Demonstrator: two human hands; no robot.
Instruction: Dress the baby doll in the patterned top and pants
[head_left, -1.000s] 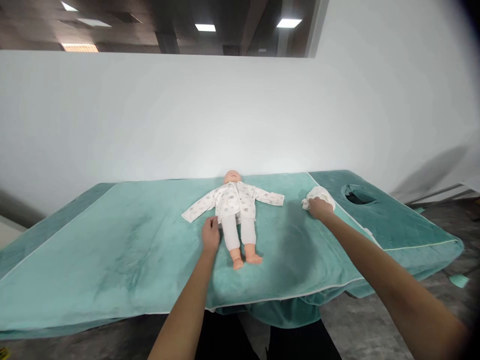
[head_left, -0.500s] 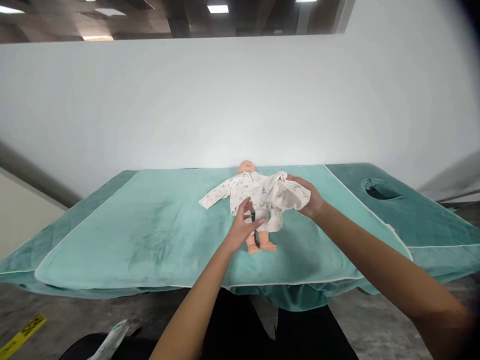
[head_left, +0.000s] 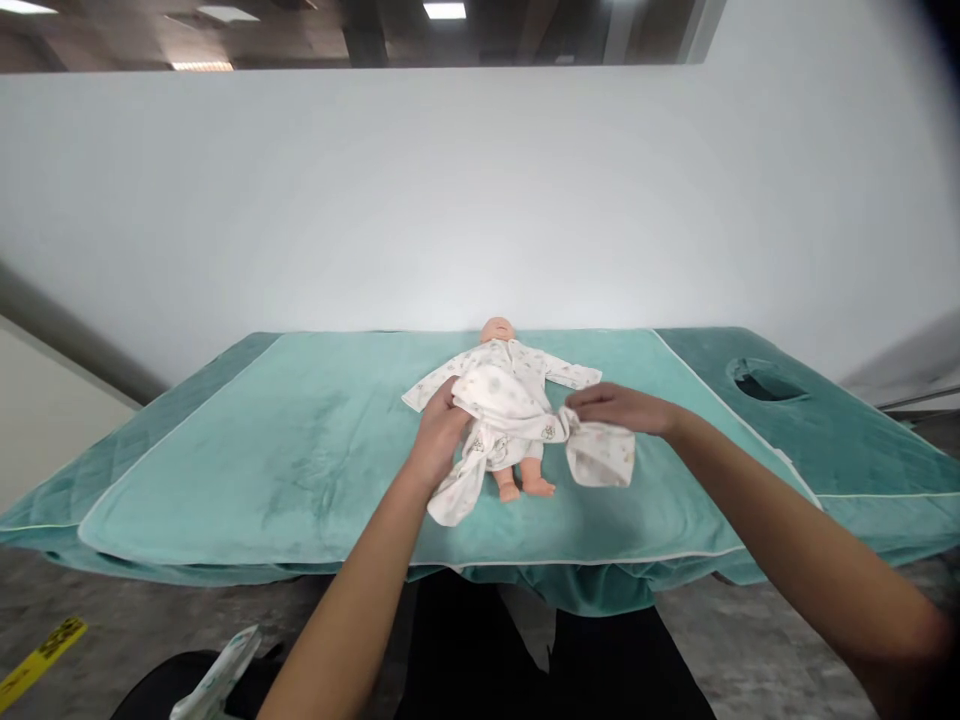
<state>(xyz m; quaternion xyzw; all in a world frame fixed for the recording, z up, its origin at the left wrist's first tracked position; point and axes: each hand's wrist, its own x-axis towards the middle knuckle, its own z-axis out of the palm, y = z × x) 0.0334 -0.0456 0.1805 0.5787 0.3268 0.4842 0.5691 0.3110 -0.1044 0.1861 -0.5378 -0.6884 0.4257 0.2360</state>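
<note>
A baby doll [head_left: 498, 329] lies on its back with its head toward the wall and its bare feet toward me. It wears a white printed long-sleeved top [head_left: 531, 362], with both sleeves spread to the sides. Over its lower body I hold matching white printed baby pants [head_left: 510, 420], crumpled between my hands. My left hand [head_left: 442, 430] grips their upper left edge, and one leg hangs down beside it. My right hand [head_left: 619, 408] is closed on the other leg, whose end dangles below the fingers. The pants hide the doll's belly and upper legs.
The doll rests on a light green padded sheet [head_left: 225, 460] over a darker green bed cover [head_left: 840, 440]. A hole [head_left: 765, 382] opens in the cover at right. A white wall [head_left: 450, 200] stands behind. A white packet [head_left: 217, 675] lies at lower left.
My left hand, open before, now grips the pants. They have moved left and stretched out between both hands, uncovering the doll's sleeve on the right.
</note>
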